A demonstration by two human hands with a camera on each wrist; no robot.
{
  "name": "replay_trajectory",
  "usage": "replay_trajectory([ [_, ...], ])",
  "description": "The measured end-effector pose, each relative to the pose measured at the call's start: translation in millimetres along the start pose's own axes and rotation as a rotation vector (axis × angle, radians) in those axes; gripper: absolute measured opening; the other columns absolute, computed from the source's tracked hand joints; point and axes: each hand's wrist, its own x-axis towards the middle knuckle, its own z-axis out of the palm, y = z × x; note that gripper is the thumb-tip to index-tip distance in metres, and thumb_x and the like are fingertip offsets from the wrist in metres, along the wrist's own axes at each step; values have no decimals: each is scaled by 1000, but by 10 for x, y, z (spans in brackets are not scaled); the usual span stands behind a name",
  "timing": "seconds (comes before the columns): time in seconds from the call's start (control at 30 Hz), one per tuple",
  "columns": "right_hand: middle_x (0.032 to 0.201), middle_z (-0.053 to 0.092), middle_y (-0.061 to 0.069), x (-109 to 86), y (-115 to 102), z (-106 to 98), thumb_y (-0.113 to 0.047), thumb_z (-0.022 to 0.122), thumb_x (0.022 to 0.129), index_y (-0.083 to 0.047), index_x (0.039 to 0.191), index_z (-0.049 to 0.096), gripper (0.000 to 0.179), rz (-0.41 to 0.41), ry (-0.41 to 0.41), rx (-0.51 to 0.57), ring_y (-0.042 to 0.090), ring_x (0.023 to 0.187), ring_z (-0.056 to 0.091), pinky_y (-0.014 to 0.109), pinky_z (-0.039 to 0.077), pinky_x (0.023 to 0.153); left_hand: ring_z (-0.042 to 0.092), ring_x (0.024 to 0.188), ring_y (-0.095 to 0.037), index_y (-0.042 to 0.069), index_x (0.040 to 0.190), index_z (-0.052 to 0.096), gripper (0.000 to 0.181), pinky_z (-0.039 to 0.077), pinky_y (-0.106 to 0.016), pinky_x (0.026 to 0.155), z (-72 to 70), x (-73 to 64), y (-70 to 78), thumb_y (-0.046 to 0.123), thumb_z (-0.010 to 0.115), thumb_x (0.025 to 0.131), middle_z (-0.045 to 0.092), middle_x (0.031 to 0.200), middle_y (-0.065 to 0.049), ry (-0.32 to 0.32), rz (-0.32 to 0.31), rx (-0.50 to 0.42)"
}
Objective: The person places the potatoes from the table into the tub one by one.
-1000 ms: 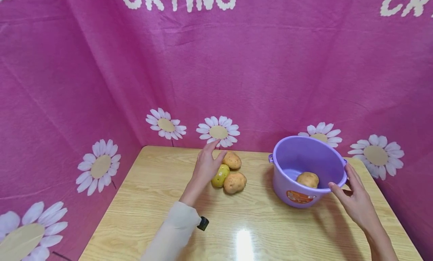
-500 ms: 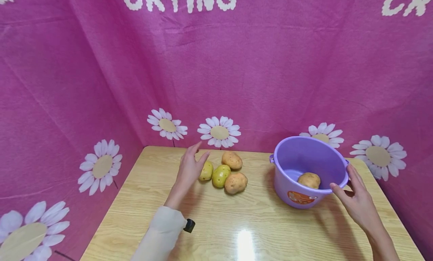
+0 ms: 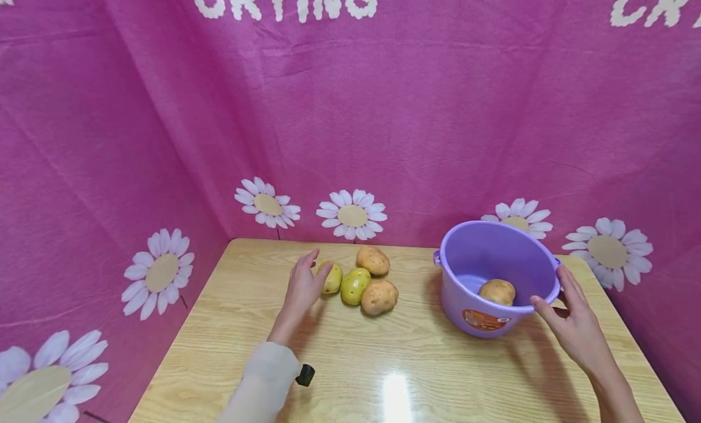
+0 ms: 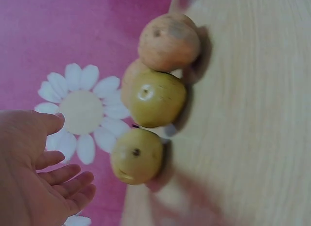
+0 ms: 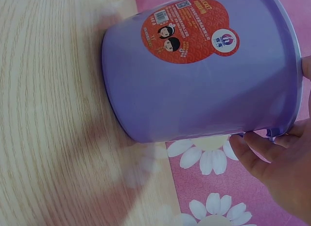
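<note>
My left hand reaches beside the leftmost glossy, yellow-green, pear-like fruit. Its fingers are loosely spread, and a gap separates them from the fruit in the left wrist view. A second yellow-green fruit lies just to the right. Two tan potatoes, one behind and one in front, sit close against it. At the right, my right hand holds the purple bucket by its rim, thumb at the front and fingers around the outer side. Inside the bucket lies one potato.
All of this stands on a light wooden table. A pink cloth with daisies hangs behind and to the sides. An orange-red label is on the bucket's wall. A dark band piece shows at the left sleeve.
My left hand has moved left from above the fruit and potatoes, then slightly down beside the leftmost fruit, uncovering it. The right hand and bucket stay in place.
</note>
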Motion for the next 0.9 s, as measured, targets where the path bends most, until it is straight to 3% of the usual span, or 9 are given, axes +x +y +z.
replay_trajectory([
  [0.2, 153, 13, 13, 5, 9, 13, -11, 63, 89, -9, 149, 15, 78, 12, 3, -1, -3, 115, 38, 3, 37, 76, 54, 105, -32, -1, 131, 50, 52, 44, -44, 88, 143, -44, -215, 25, 64, 88, 55, 120, -20, -18, -61, 28],
  [0.4, 153, 11, 12, 3, 14, 7, -11, 63, 89, -9, 149, 13, 78, 10, -4, 1, -2, 119, 36, 3, 37, 76, 46, 117, -35, -4, 129, 50, 53, 36, -46, 99, 285, -81, -370, 25, 65, 87, 51, 125, -23, -34, -125, -2],
  [0.9, 153, 11, 13, 1, 20, -2, -10, 63, 89, -9, 149, 14, 78, 15, -4, 4, -2, 118, 36, 3, 37, 76, 45, 118, -32, 3, 136, 43, 63, 37, -46, 98, 500, -106, -513, 30, 68, 85, 47, 129, -19, -33, -114, 48],
])
